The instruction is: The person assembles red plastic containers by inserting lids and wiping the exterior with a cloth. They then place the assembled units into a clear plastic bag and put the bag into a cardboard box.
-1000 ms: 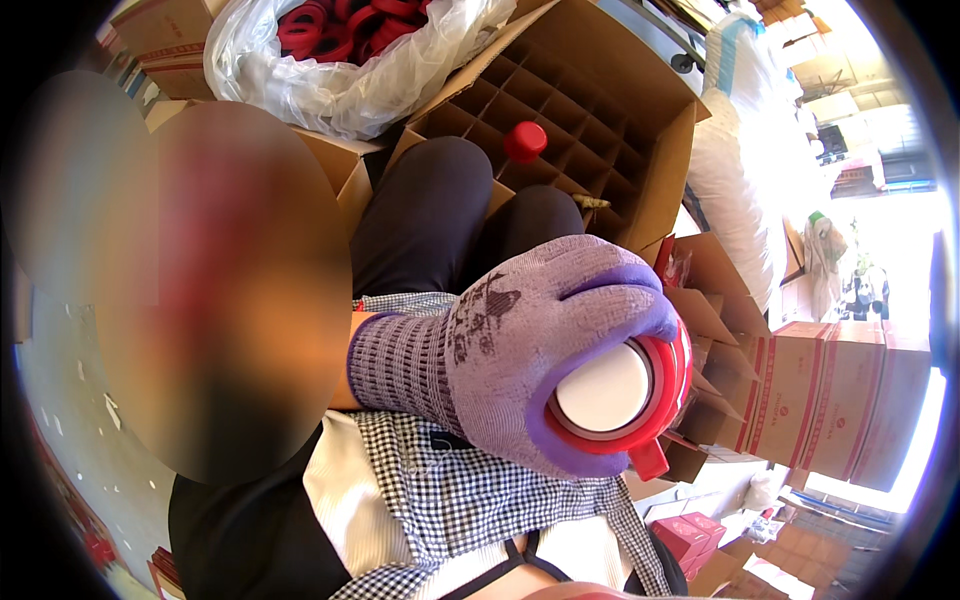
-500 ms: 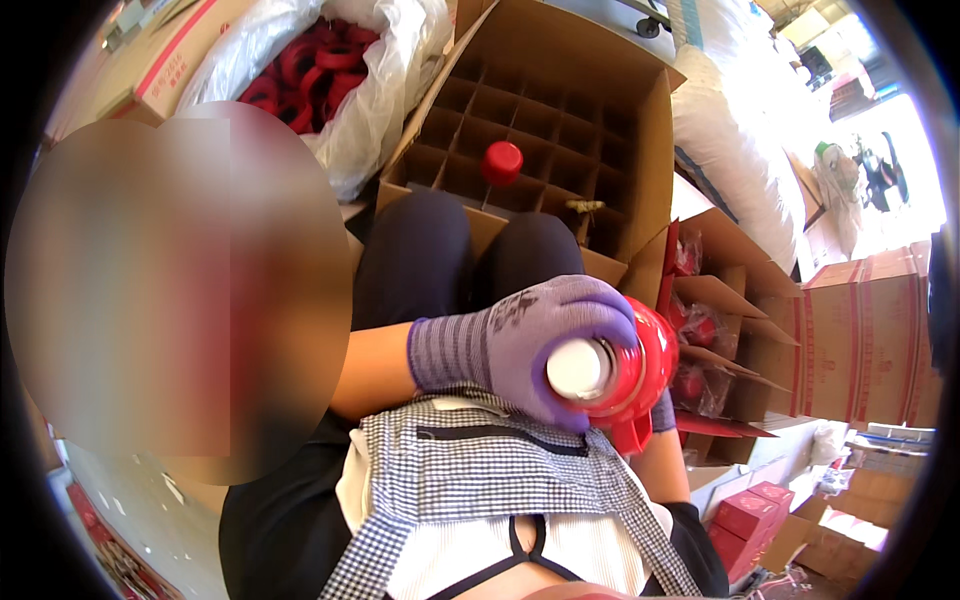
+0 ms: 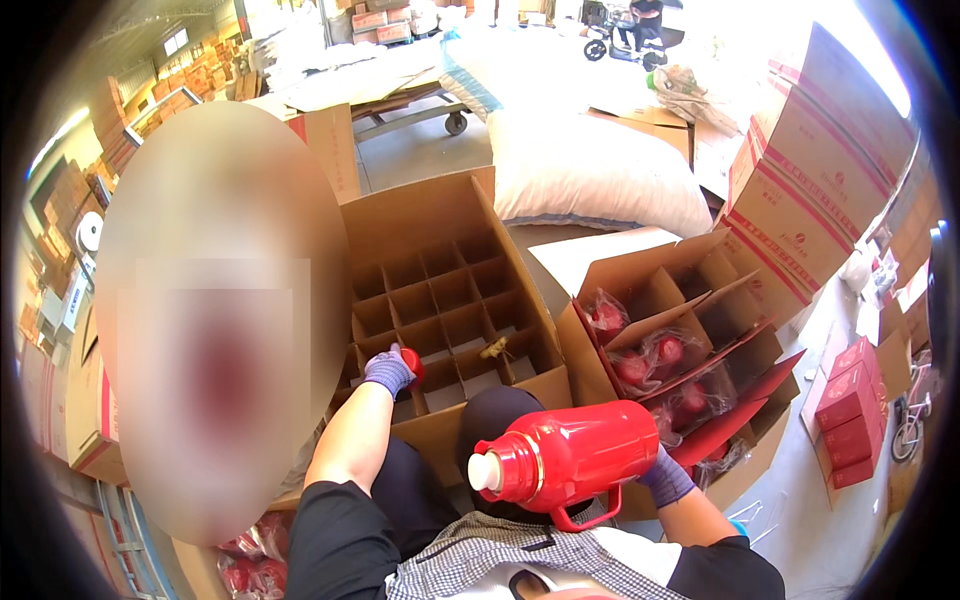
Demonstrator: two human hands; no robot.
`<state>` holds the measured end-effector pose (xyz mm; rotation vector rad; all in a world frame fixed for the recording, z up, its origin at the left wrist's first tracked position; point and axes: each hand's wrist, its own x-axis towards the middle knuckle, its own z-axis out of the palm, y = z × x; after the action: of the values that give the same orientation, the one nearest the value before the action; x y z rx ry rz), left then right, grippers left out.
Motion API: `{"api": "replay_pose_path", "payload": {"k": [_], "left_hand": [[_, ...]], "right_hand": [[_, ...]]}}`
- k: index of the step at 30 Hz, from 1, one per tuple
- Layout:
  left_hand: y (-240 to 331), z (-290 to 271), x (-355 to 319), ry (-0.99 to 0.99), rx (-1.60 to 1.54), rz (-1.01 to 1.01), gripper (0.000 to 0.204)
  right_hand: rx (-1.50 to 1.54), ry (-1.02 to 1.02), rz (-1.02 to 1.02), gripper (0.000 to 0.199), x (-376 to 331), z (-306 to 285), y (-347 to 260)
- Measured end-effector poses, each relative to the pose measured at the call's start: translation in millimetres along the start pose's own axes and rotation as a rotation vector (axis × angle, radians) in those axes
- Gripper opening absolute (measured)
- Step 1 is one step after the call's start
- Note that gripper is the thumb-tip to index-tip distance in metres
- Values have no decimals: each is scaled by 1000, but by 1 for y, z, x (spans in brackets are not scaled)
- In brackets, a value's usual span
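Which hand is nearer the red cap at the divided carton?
Left. The left hand is right against the red cap; the right hand is farther away, rightward, at the base of the red flask.

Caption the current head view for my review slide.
Gloved left hand on a red cap over a divided carton, gloved right hand holding a red flask with a white stopper.

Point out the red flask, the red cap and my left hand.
Red flask [image 3: 590,448]: head view, side of its body.
Red cap [image 3: 414,370]: head view, exposed surface.
Left hand [image 3: 386,370]: head view, gloved back.
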<state>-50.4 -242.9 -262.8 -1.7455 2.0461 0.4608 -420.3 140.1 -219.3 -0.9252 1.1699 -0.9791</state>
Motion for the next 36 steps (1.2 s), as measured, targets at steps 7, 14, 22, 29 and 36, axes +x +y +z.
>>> {"api": "replay_pose_path", "payload": {"k": [7,14,22,29,36], "left_hand": [[-24,-36,-157,-358,-1327,478,77],[4,-8,-326,-390,-1442,507,83],[6,37,-384,487,-621,1151,108],[20,22,-404,-23,-1037,619,95],[7,51,-414,549,-807,940,83]], "right_hand": [[37,41,-36,45,-9,-3,13],[65,64,-165,43,-18,1,13],[112,125,-181,42,-54,-10,6],[46,96,-121,42,-61,-16,8],[-242,65,-261,40,-34,-31,-29]]}}
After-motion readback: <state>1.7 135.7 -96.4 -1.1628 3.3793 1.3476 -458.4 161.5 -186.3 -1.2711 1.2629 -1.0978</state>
